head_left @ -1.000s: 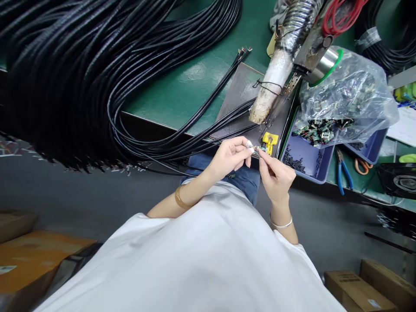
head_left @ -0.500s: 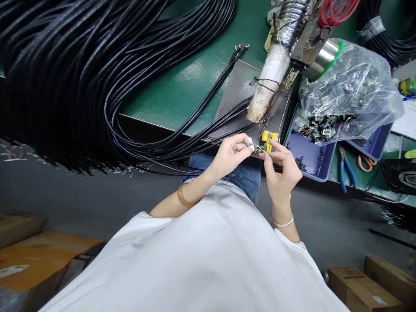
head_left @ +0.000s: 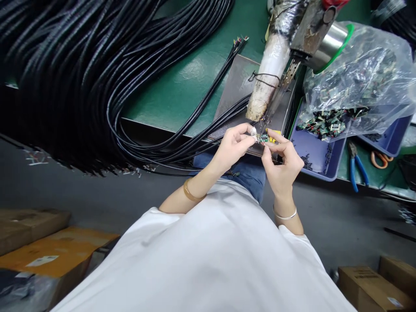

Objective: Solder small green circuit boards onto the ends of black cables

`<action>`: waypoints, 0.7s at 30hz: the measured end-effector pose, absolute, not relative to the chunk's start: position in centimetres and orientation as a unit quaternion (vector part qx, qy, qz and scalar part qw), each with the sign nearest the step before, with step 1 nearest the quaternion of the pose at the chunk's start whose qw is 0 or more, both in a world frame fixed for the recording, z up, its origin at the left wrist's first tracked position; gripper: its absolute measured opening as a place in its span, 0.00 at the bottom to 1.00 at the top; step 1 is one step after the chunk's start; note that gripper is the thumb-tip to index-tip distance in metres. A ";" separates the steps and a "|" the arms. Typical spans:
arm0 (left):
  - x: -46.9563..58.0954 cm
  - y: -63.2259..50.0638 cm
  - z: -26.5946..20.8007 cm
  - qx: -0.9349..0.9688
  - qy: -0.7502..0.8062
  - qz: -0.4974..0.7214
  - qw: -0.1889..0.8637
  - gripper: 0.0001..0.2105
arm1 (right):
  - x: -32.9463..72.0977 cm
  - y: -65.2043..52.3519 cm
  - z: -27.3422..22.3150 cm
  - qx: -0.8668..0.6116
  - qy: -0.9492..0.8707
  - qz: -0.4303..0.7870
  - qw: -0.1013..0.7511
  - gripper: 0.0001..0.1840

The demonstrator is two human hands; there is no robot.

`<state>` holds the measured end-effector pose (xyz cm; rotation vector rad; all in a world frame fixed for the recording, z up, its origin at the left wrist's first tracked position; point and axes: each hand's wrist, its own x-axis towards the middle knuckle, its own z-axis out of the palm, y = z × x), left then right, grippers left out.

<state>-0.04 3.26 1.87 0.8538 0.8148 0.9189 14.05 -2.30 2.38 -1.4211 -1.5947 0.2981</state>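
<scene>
A small green circuit board (head_left: 264, 138) lies between my two hands, below the soldering tool's tip. My left hand (head_left: 236, 145) is pinched, white covers on its fingertips, at thin wires by the board's left end; the fingers hide the exact grip. From the other side, my right hand (head_left: 282, 159) has thumb and forefinger on either side of the board. Just behind the right fingertips, a yellow holder (head_left: 276, 134) is partly covered. Black cables (head_left: 227, 116) run in from the left towards my left hand.
A white-wrapped tube (head_left: 264, 84) and a solder spool (head_left: 331, 45) hang over the dark plate (head_left: 232, 93). Right of them are a purple tray (head_left: 320, 167), a plastic bag of boards (head_left: 364, 78), blue pliers (head_left: 357, 169) and orange-handled scissors (head_left: 380, 160). A thick cable bundle (head_left: 65, 86) fills the left.
Both hands have shifted slightly upward with the board, and more of the yellow holder is covered. My right finger and thumb sit wider apart around the board. The camera view has moved slightly.
</scene>
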 end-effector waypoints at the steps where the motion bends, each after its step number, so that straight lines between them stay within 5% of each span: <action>1: 0.0 3.3 1.9 0.387 0.372 0.417 0.733 0.05 | 14.0 -2.2 2.4 -0.578 -0.652 0.119 0.476 0.05; 21: -0.2 3.3 2.4 0.411 0.387 0.416 0.713 0.05 | 13.9 -2.3 3.2 -0.579 -0.655 0.103 0.475 0.06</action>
